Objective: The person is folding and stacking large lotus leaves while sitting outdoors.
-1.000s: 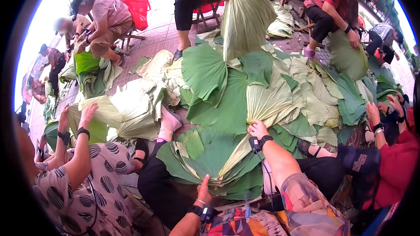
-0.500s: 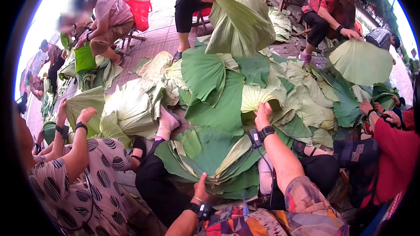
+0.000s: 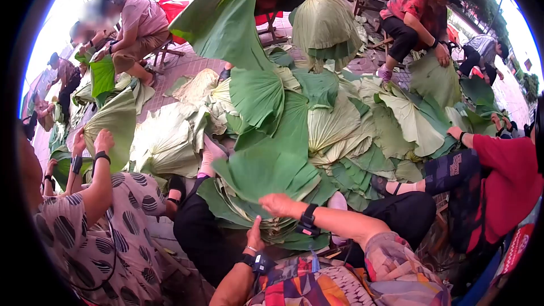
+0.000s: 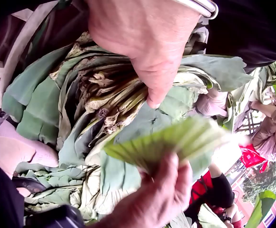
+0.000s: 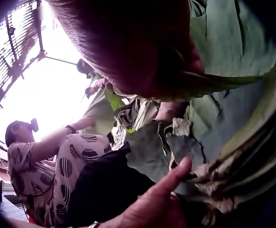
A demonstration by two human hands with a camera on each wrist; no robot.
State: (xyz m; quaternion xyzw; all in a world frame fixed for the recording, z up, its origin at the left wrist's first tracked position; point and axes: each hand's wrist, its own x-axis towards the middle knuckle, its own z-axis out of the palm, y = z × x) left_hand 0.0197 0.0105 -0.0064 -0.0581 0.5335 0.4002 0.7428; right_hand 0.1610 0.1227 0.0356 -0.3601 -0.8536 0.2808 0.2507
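Note:
In the head view, my right hand [image 3: 276,204] pinches the gathered edge of a green lotus leaf [image 3: 263,173], fanned out above a layered stack of lotus leaves [image 3: 214,203] over my lap. The left wrist view shows this leaf [image 4: 176,140] folded and blurred, with the right hand's [image 4: 154,194] fingers curled on it. At the near edge of the stack is my left hand [image 3: 254,239], thumb on top and the other fingers hidden beneath. Brown, crumpled leaf bases [image 4: 107,97] bunch together beside the left thumb.
Beyond my knees spreads a large pile of green and pale lotus leaves [image 3: 340,130]. People sit close on both sides, one in a spotted shirt [image 3: 133,226], one in a red top [image 3: 507,173]. Opposite, another person holds up leaves [image 3: 326,25] over the pile.
My right hand took a leaf from the large pile and brought it back, left and nearer, over the stack. The left hand stays at the stack's near edge.

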